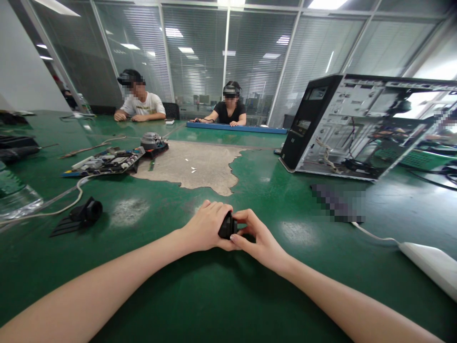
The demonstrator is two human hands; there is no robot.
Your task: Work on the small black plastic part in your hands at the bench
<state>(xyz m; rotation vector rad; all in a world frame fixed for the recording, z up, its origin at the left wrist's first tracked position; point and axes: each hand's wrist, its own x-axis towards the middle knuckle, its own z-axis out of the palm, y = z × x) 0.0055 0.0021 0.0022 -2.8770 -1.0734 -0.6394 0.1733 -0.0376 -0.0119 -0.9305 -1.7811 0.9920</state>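
Observation:
A small black ridged part (226, 226) is between my two hands, above the near middle of the green table; its kind is unclear. My left hand (209, 225) wraps around its left side, palm downward, hiding much of it. From the right, the fingertips and thumb of my right hand (255, 236) pinch its edge. Off to the left lies a black plastic piece (85, 212) with a round ring and flat slats. Farther back, a circuit board (107, 162) rests near a round fan-like cooler (153, 143).
An open computer case (314, 128) stands at the right. Before it lie a blurred phone-like object (335, 202) and a white corded block (430, 262). A plastic bottle (17, 193) is at the left edge. Two people (141, 105) sit across the table behind a blue strip (235, 127).

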